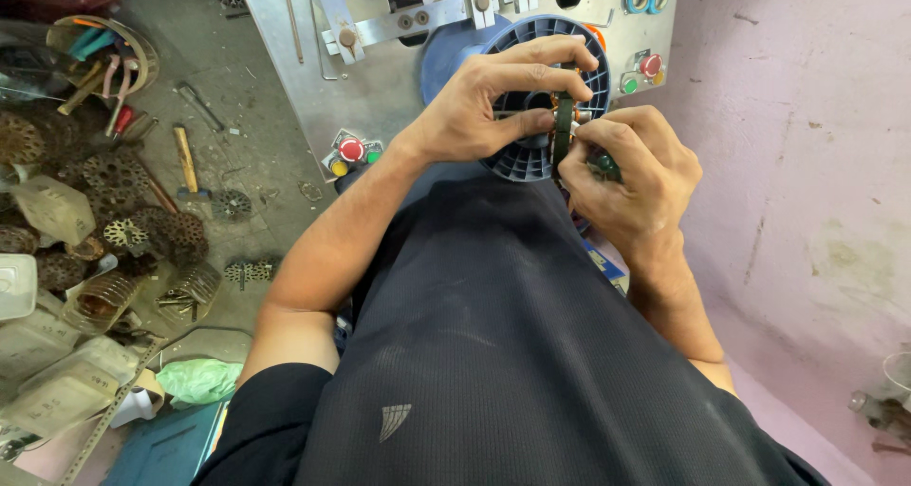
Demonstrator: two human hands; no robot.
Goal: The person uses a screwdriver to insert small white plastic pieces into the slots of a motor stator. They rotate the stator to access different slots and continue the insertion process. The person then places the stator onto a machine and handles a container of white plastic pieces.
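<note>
Both hands work at a blue ribbed plastic spool point(531, 154) mounted on the grey metal machine panel point(380, 78). The left hand point(484, 102) arches over the spool's face, its thumb and forefinger closed in a pinch grip on a dark, narrow upright piece point(564, 125) just before the hub. The right hand point(631, 177) sits just beside it, below and to the right, its grip curled shut around a dark green object point(604, 166), fingertips touching the same narrow piece. Red, green and yellow buttons point(353, 152) lie near the left wrist.
</note>
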